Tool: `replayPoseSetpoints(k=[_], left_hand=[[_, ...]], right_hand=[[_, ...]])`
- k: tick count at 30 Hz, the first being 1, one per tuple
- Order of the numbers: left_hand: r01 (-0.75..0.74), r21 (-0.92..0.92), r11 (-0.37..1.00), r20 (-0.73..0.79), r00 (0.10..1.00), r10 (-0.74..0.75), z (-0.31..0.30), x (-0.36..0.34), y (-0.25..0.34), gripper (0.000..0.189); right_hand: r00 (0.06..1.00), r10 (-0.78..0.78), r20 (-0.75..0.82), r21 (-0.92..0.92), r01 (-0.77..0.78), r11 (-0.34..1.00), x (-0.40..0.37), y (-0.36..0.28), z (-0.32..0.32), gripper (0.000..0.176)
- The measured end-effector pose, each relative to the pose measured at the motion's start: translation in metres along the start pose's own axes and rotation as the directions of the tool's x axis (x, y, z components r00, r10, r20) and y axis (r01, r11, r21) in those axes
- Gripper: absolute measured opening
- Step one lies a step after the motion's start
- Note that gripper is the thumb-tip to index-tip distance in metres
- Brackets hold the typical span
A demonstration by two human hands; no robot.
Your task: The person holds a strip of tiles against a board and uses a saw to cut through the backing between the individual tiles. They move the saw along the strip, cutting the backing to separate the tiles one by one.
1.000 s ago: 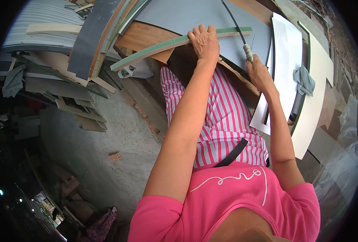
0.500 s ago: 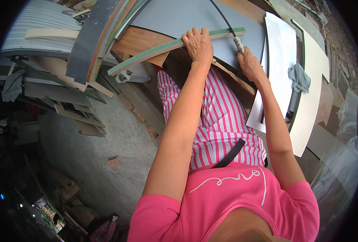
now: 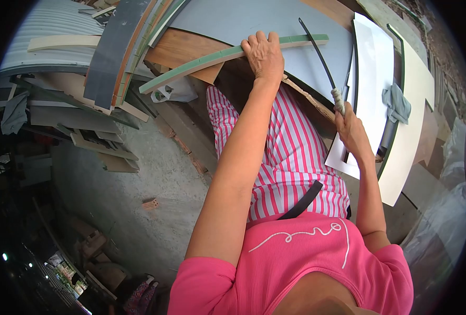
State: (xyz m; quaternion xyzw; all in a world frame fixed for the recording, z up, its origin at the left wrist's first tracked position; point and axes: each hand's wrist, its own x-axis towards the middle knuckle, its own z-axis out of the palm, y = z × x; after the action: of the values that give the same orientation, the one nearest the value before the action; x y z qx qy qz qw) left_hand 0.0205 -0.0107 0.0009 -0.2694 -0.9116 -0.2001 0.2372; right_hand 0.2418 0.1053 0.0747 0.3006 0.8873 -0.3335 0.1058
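Observation:
Under my left hand [image 3: 264, 56] lies a long, curved strip of board [image 3: 201, 65], green on its top face and beige along the side, with thin cross lines at intervals. My left fingers wrap over its far edge and hold it down. In my right hand [image 3: 351, 128] is a narrow saw [image 3: 319, 55] with a slim black blade and a handle wrapped in pale material. The blade crosses the strip near its right end, and its tip, with a small hole, points up and away. A grey panel [image 3: 233, 21] lies beneath the strip.
Brown wood-grain board [image 3: 177, 50] lies under the strip's left part. White sheets [image 3: 374, 58] and a grey-green rag [image 3: 396, 104] are on the right. Stacked strips and boards [image 3: 107, 58] stand at left. A brick piece [image 3: 150, 203] sits on the concrete floor [image 3: 122, 157].
My right hand has moved down and to the right, drawing the saw back so more of its blade tip shows. My left hand stays on the strip.

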Motion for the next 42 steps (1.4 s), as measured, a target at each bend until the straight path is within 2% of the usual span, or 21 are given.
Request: replayPoseSetpoints(k=[4,11,12,14,21,25,29,31,33,37,41,42], left_hand=[[0.001,-0.001,1.000,-0.008,1.000,-0.001,0.001,0.001,0.000,0.013],[0.003,-0.017,1.000,-0.029,1.000,-0.003,0.000,0.001,-0.001,0.013],[0.008,-0.017,1.000,-0.031,0.999,-0.008,0.000,0.000,0.000,0.013],[0.005,-0.013,1.000,-0.028,1.000,-0.005,-0.001,-0.001,0.000,0.013],[-0.013,0.025,1.000,0.029,0.999,0.012,-0.004,0.001,0.002,0.011],[-0.001,0.027,1.000,0.049,0.999,-0.001,-0.003,0.001,0.001,0.011],[-0.006,-0.006,1.000,0.000,1.000,0.006,-0.001,0.002,0.001,0.012],[-0.006,-0.007,1.000,-0.005,1.000,0.006,0.001,0.003,0.000,0.012],[0.006,-0.011,1.000,-0.001,1.000,-0.006,0.001,0.002,0.000,0.013],[0.007,-0.008,1.000,-0.006,1.000,-0.008,-0.001,0.004,0.001,0.013],[0.020,0.004,1.000,-0.014,1.000,-0.020,-0.001,0.003,0.000,0.013],[0.024,0.007,1.000,-0.025,0.999,-0.024,0.000,0.003,0.001,0.013]], right_hand=[[1.000,0.017,0.009,-0.046,-0.016,0.999,-0.003,-0.003,-0.001,0.023],[0.969,-0.191,-0.159,-0.043,0.187,0.982,0.089,-0.028,0.019,0.029],[0.969,-0.192,-0.156,-0.039,0.188,0.981,0.095,-0.035,0.019,0.029],[0.989,-0.097,-0.110,0.092,0.107,0.990,0.102,-0.044,0.015,0.032],[0.991,-0.116,-0.071,-0.027,0.115,0.993,0.056,-0.021,0.005,0.030],[1.000,-0.018,-0.014,0.002,0.018,1.000,0.004,0.000,0.002,0.025],[0.999,0.036,0.038,0.020,-0.036,0.999,-0.009,0.009,0.003,0.023],[1.000,0.012,0.023,0.002,-0.012,1.000,0.003,-0.002,-0.002,0.023],[0.997,0.063,0.039,0.014,-0.064,0.998,0.023,-0.028,-0.012,0.024],[0.967,-0.206,-0.151,-0.056,0.200,0.978,0.101,-0.029,0.012,0.029],[0.962,-0.208,-0.179,-0.019,0.208,0.978,0.124,-0.047,0.017,0.030],[0.980,-0.138,-0.142,0.047,0.146,0.988,0.118,-0.051,0.013,0.030]])
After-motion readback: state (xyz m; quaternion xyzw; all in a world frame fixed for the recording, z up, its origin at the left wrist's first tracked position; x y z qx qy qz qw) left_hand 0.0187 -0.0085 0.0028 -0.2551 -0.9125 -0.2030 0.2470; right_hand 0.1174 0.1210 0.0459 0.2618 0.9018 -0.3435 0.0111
